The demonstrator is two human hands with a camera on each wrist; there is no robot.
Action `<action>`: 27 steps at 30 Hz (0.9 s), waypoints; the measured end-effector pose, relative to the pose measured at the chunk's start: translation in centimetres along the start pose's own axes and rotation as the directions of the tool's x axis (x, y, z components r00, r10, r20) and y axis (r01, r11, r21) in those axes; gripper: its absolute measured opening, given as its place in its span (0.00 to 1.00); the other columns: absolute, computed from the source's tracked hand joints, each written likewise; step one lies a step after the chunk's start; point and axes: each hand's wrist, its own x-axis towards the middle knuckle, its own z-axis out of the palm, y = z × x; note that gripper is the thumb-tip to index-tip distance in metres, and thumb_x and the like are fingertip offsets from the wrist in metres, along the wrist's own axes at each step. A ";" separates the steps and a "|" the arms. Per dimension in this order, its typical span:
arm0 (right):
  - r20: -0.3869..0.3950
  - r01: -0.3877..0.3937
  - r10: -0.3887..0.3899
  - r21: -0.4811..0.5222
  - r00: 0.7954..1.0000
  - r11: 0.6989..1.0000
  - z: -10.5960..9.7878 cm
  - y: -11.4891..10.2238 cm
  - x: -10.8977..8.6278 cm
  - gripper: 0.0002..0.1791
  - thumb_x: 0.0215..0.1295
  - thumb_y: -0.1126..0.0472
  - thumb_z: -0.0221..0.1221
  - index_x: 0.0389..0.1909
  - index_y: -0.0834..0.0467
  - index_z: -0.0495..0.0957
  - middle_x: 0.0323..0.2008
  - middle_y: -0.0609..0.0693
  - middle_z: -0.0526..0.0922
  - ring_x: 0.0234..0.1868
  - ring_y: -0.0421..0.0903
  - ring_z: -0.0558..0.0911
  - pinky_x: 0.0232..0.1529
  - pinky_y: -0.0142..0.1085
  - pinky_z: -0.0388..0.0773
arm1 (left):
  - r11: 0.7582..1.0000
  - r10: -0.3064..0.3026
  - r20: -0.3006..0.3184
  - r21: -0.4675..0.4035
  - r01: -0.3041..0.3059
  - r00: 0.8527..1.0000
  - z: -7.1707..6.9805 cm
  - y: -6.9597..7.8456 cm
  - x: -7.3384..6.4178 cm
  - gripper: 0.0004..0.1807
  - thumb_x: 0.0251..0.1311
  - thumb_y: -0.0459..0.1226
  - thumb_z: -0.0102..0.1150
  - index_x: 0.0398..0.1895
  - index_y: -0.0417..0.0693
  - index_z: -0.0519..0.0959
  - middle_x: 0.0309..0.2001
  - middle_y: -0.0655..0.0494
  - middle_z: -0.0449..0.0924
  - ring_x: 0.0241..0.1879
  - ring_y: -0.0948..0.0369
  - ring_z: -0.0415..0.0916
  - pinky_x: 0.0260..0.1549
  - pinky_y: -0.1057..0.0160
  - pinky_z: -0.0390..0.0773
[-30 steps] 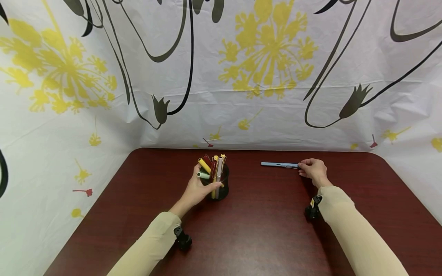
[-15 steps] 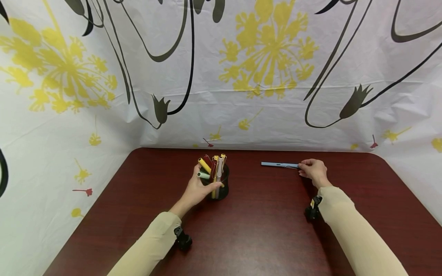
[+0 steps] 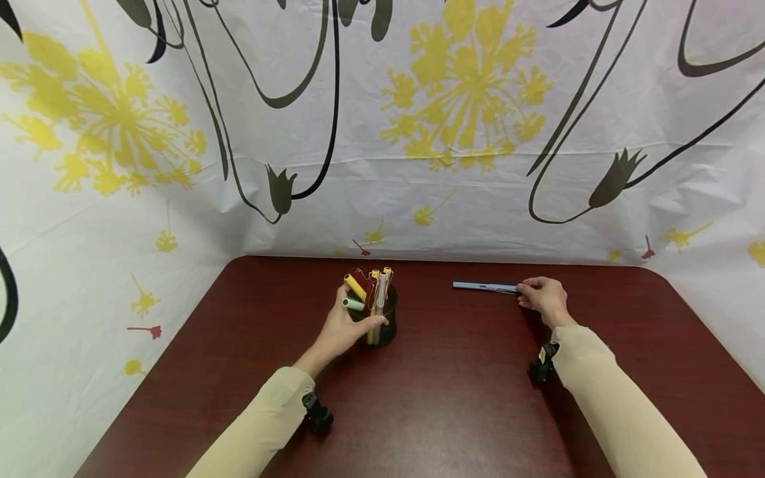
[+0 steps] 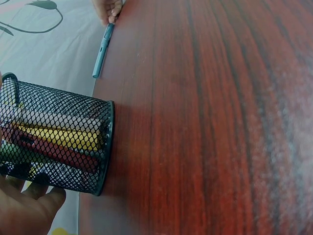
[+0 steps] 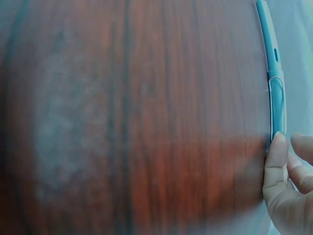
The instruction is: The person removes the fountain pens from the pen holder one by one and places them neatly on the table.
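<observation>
My left hand (image 3: pixel 340 330) grips a black mesh pen cup (image 4: pixel 58 134) from its left side, thumb in front and fingers behind. Several pens stand in the cup, among them a yellow pen (image 3: pixel 355 287), a pale green one (image 3: pixel 352 304) and dark red and silver ones. Over on the right, my right hand (image 3: pixel 544 297) pinches the clip end of a light blue pen (image 3: pixel 485 287) between thumb and fingers. That pen points left, toward the cup. In the right wrist view the pen's metal clip (image 5: pixel 277 105) shows just beyond the fingertips.
Both hands are over a dark red-brown wooden table (image 3: pixel 442 392) with rounded far corners. A white cloth (image 3: pixel 370 133) printed with yellow flowers and dark stems hangs behind and to the left of it. Small black cameras are strapped at both wrists.
The whole head view shifts very slightly. Both hands, the pen cup and the blue pen keep the same places on the table.
</observation>
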 end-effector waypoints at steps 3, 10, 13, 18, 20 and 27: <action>-0.008 -0.005 0.005 0.006 1.000 1.000 0.0 0.0 -0.2 0.23 0.69 0.62 0.51 0.59 0.73 0.65 0.39 0.54 0.75 0.25 0.31 0.79 0.33 0.30 0.80 | 1.000 0.008 0.005 -0.002 -0.008 1.000 0.0 -0.1 -0.1 0.53 0.49 0.46 0.70 0.72 0.51 0.46 0.65 0.44 0.63 0.67 0.50 0.58 0.61 0.44 0.61; -0.083 0.034 -0.030 0.039 0.996 0.999 0.1 -0.7 -1.0 0.24 0.70 0.60 0.51 0.61 0.71 0.65 0.35 0.47 0.76 0.25 0.30 0.79 0.34 0.29 0.80 | 1.000 0.014 0.021 -0.018 -0.013 1.000 -0.1 -0.3 0.1 0.52 0.50 0.45 0.69 0.72 0.51 0.45 0.65 0.43 0.63 0.67 0.50 0.58 0.60 0.44 0.62; -0.118 0.065 -0.052 0.111 0.992 0.992 0.5 -1.5 -1.3 0.22 0.69 0.60 0.52 0.59 0.69 0.68 0.29 0.41 0.77 0.25 0.31 0.80 0.35 0.30 0.80 | 1.000 0.013 0.016 -0.019 -0.012 1.000 -0.1 -0.3 0.2 0.52 0.50 0.46 0.70 0.72 0.51 0.46 0.65 0.44 0.63 0.66 0.51 0.59 0.60 0.44 0.62; -0.106 0.126 -0.100 0.278 0.989 0.952 2.4 -3.7 -2.1 0.12 0.67 0.63 0.54 0.49 0.62 0.72 0.23 0.36 0.77 0.24 0.33 0.81 0.34 0.28 0.80 | 1.000 0.003 0.013 -0.009 -0.003 1.000 -0.1 -0.2 0.2 0.52 0.49 0.46 0.70 0.72 0.52 0.46 0.66 0.44 0.62 0.67 0.52 0.58 0.61 0.44 0.61; -0.076 0.149 -0.131 0.331 0.988 0.932 3.5 -4.6 -2.5 0.09 0.67 0.63 0.54 0.47 0.60 0.72 0.23 0.37 0.77 0.24 0.33 0.81 0.33 0.28 0.79 | 1.000 -0.001 0.019 -0.007 0.001 1.000 -0.1 -0.2 0.2 0.53 0.50 0.45 0.70 0.72 0.51 0.45 0.66 0.43 0.61 0.67 0.51 0.57 0.61 0.44 0.60; 0.044 0.189 -0.228 0.415 0.973 0.890 8.3 -7.8 -4.6 0.14 0.66 0.64 0.55 0.50 0.66 0.72 0.25 0.38 0.79 0.26 0.35 0.81 0.34 0.28 0.79 | 1.000 -0.026 0.045 -0.014 0.026 0.999 -0.3 1.7 -0.6 0.50 0.54 0.39 0.66 0.72 0.44 0.43 0.66 0.37 0.60 0.67 0.47 0.56 0.60 0.43 0.62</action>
